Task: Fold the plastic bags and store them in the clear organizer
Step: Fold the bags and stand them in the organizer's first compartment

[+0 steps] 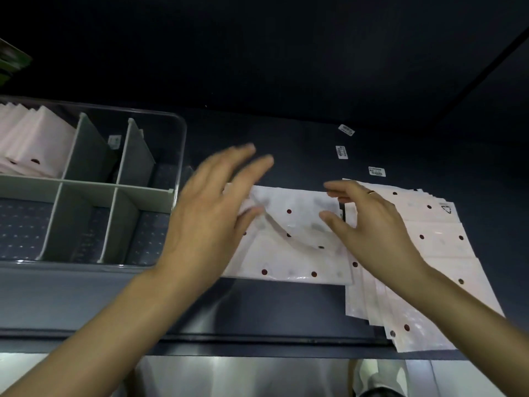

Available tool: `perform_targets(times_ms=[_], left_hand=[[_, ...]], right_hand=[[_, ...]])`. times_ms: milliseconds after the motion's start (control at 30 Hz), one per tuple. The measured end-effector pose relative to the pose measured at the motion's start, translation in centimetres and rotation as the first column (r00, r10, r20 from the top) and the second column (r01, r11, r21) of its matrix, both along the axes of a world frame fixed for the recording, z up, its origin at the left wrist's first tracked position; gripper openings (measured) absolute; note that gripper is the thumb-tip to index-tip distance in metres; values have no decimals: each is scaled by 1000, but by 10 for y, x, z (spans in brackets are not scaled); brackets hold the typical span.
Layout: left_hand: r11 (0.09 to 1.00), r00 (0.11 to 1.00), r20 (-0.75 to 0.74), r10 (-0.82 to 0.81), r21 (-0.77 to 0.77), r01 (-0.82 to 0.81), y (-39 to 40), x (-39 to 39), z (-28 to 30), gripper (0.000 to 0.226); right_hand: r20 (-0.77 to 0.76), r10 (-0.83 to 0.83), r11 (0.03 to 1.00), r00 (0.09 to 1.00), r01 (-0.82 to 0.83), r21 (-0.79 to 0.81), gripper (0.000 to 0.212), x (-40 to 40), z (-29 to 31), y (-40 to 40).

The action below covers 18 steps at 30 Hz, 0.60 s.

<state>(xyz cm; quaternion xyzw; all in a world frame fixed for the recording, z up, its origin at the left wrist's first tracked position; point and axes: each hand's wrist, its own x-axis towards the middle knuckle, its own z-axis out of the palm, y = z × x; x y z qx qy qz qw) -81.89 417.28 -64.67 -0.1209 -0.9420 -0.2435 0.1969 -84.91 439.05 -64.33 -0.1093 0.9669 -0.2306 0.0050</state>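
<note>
White plastic with dark red dots: one bag (289, 239) lies flat on the dark table (286, 133) at the centre of the view, part-folded, a flap creased across its upper half. The left hand (211, 213) lies over the bag's 9 o'clock edge, blurred, its fingers straight and spread, with the thumb on the plastic; whether the thumb presses or only touches, I cannot tell. The right hand (369, 227) sits over the bag's 3 o'clock edge, fingers loosely bent and apart, the tips at the plastic, gripping nothing that shows; a ring (371, 192) is on one finger. At 3 to 4 o'clock from the bag, touching it, a fanned stack (438, 245) of unfolded bags runs to the table's near edge. At 9 o'clock stands the clear organizer (177, 130) with pale dividers (86, 184); its far-left compartment holds folded bags (31, 138) standing on edge, and the near compartments show only the patterned floor. Three small labels (342, 152) lie on the table at about 1 o'clock from the bag, well apart from it.
</note>
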Motion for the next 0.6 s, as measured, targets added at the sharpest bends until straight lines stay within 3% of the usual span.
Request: perform_targets(times_ms=[100,167,267,367,500,600], left_hand=[[993,992,43,-116,-25,118,5,31,-21,22],[979,975,125,-185,-57,194,7,48,-38,26],[922,934,229,-275,-211,324,9,56,-56,39],[817,895,359,-264,-410,405,8,56,-60,56],[751,869,429,-247,-483,451,6,58,-63,66],[725,874,426,-234,-522,449,6,59,-63,67]], right_hand=[[-172,-19,1000,985,17,-11,43,9,-10,1],[-216,44,999,975,-47,-10,44,17,-16,1],[-167,64,997,984,-71,-37,52,24,-23,3],[-129,2,998,992,-11,-66,56,23,-30,7],[37,-129,975,991,134,-176,59,13,-34,14],[-30,-65,995,997,62,-73,52,19,-34,14]])
